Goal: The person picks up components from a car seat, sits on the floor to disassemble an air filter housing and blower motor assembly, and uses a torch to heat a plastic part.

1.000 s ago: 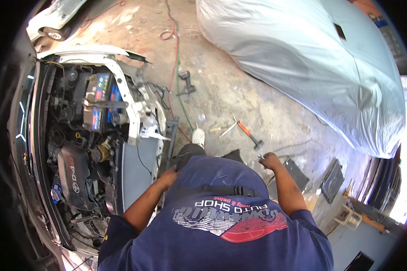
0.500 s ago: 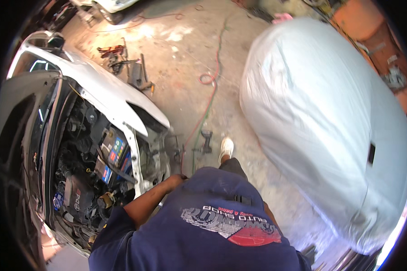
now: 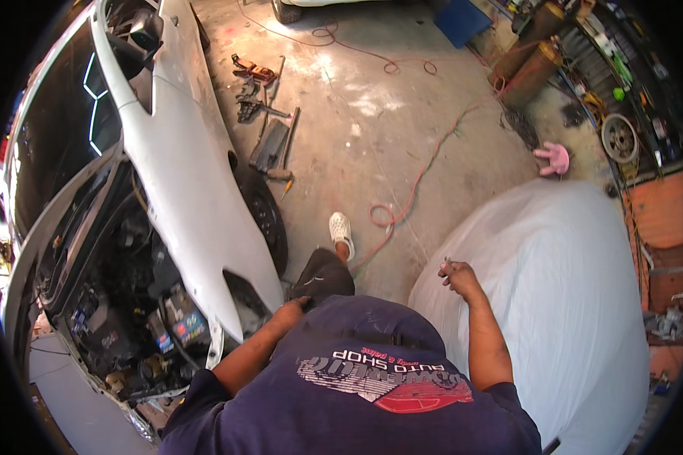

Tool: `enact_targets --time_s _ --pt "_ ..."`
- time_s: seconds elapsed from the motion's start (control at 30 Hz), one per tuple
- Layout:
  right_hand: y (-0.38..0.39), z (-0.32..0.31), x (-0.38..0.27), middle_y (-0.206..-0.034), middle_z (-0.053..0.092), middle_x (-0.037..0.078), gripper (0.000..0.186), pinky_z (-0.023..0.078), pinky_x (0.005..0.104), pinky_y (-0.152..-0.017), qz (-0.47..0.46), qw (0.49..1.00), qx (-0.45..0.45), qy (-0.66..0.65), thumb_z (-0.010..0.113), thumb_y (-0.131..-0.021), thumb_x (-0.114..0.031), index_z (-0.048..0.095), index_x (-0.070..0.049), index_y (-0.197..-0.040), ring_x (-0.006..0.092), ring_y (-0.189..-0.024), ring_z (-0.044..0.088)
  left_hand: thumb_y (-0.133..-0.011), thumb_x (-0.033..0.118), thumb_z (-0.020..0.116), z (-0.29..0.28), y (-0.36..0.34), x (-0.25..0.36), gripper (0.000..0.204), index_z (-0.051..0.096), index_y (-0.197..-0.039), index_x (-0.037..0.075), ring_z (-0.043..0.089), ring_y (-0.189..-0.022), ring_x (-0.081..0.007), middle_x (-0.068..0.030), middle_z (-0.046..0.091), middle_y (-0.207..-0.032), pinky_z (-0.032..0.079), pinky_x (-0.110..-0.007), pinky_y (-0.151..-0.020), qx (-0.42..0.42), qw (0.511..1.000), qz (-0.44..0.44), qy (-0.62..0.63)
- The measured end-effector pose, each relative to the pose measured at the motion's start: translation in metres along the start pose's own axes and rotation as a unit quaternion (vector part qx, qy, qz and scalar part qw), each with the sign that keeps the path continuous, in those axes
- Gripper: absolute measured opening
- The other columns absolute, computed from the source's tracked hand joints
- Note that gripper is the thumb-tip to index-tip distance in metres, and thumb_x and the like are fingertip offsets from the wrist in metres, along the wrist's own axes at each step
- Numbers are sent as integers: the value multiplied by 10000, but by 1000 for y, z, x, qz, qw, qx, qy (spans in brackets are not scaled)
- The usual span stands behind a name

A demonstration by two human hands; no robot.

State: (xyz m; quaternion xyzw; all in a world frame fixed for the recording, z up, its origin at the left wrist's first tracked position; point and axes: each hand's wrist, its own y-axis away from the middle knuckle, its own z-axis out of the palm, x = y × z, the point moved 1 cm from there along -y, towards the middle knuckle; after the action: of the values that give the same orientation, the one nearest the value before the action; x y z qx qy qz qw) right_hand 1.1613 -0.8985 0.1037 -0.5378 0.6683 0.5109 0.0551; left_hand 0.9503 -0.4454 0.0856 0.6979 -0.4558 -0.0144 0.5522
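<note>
My right hand (image 3: 461, 280) is held out in front of me at the right, over the edge of a pale car cover (image 3: 561, 303). Its fingers are closed in a pinch, with something small at the tips that I cannot make out. By my left hip, my left hand (image 3: 288, 311) hangs beside my dark trouser leg (image 3: 322, 277). Its fingers look curled round something dark, mostly hidden. Left of it stands a white car (image 3: 178, 174) with its hood raised, showing the engine bay and a battery (image 3: 186, 324).
Red and green hoses (image 3: 417, 182) snake across the concrete floor. Beside the white car's front wheel (image 3: 262, 212) lie a hammer (image 3: 279, 174), metal parts (image 3: 272, 144) and an orange floor jack (image 3: 254, 70). A pink glove (image 3: 554, 158), gas cylinders (image 3: 535, 72) and a wheel rim (image 3: 620, 138) are at the right.
My right hand has come into view at the right. One foot is further forward, and the white car and covered car have shifted in view as I walk and turn.
</note>
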Motion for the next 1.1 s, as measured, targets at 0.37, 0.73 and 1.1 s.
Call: enact_targets --time_s 0.37,0.73,1.1 --pt "-236 -8 3 -837 740 113 289 540 392 -612 215 958 -134 132 653 -931 -344 746 -72 -965 233 -683 688 -932 477 687 -364 -202 171 663 573 -1413 36 630 -1239 -356 -251 658 -1298 493 -417 -1050 74 997 -4 -4" --pt "-683 -93 -248 -974 761 121 276 573 403 -692 137 895 -250 344 652 -897 -272 737 -137 -1122 246 -791 727 -902 568 673 -528 -418 -3 676 653 -1323 39 585 -1287 -368 -224 630 -1355 471 -437 -1072 206 961 -184 -14" --pt "-1069 -145 -910 -829 737 147 363 546 377 -691 -230 949 -58 210 635 -973 -339 755 4 -957 233 -694 690 -978 383 679 -635 -591 91 495 624 -1374 92 696 -1086 -297 -143 662 -1325 580 -467 -842 -7 889 -303 345"
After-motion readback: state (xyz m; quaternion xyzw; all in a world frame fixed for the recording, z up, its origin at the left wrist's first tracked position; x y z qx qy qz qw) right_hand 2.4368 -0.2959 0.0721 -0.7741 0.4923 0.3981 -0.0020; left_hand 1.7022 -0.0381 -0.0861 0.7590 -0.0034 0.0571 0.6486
